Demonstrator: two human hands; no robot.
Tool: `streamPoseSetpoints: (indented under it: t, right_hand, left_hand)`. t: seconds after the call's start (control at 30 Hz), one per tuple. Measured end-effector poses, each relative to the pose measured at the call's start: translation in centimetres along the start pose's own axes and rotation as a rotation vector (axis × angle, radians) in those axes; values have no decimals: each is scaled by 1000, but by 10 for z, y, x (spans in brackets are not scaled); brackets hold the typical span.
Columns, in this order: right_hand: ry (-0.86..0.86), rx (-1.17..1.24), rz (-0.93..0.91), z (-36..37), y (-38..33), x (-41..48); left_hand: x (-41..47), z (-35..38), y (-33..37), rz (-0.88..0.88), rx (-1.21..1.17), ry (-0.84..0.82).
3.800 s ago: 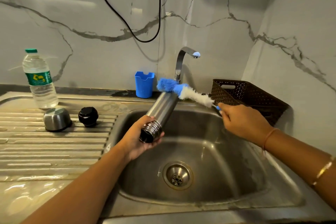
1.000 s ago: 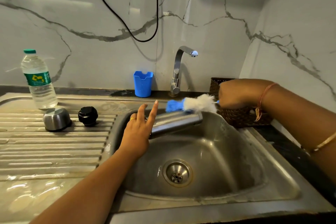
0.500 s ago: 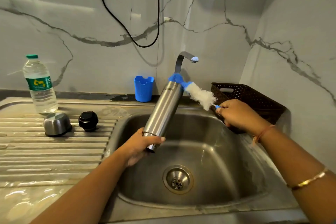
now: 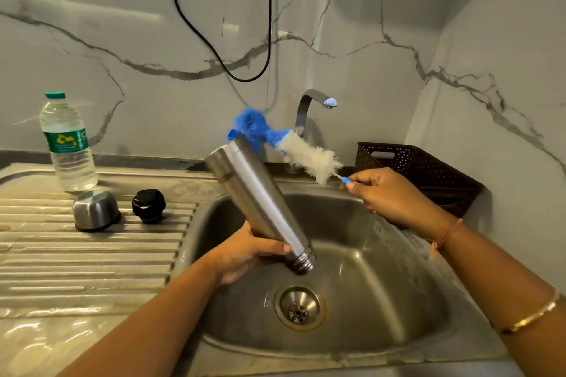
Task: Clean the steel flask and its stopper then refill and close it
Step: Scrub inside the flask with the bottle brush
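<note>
My left hand (image 4: 245,254) grips the steel flask (image 4: 260,202) near its threaded neck, holding it over the sink with the open mouth pointing down and right and the base raised toward the wall. My right hand (image 4: 389,196) pinches the thin handle of a blue and white bottle brush (image 4: 294,150), whose blue tip lies against the flask's base. The black stopper (image 4: 149,205) and the steel cup lid (image 4: 96,210) sit on the ribbed drainboard at left. A clear water bottle (image 4: 68,144) with a green cap stands behind them.
The steel sink basin (image 4: 382,300) with its drain (image 4: 298,307) lies below the flask. A curved tap (image 4: 309,107) rises at the back. A dark woven basket (image 4: 428,171) sits at the right rear corner. A black cable (image 4: 220,52) hangs on the marble wall.
The flask has tilted from leaning right to leaning left, its mouth now pointing down toward the drain. The brush moved left with its blue tip staying at the flask's base.
</note>
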State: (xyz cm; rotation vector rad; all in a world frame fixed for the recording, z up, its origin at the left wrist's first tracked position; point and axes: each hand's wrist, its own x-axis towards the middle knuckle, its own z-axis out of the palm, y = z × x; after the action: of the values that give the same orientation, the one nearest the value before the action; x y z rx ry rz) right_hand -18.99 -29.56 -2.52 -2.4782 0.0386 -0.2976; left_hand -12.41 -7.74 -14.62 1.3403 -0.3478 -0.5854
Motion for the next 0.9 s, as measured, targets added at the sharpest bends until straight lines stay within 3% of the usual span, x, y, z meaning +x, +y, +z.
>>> streamPoseSetpoints:
  t: [0.3,0.43,0.53,0.67,0.9]
  right_hand:
    - [-34,-150,-81,38,3,-16]
    - [-90,-125,-37,46,13,-17]
    - [-117,-129,-14,53,21,-19]
    - [-100,-85,10,54,27,-18]
    - [-57,-96,-27,51,24,-24]
  left_hand:
    - [5,-11,3,15,-232,165]
    - [11,-13,0,15,-294,345]
    - [12,-21,-1,52,-211,482]
    - [9,-20,0,88,-84,451]
    - [10,-17,-1,-15,-182,449]
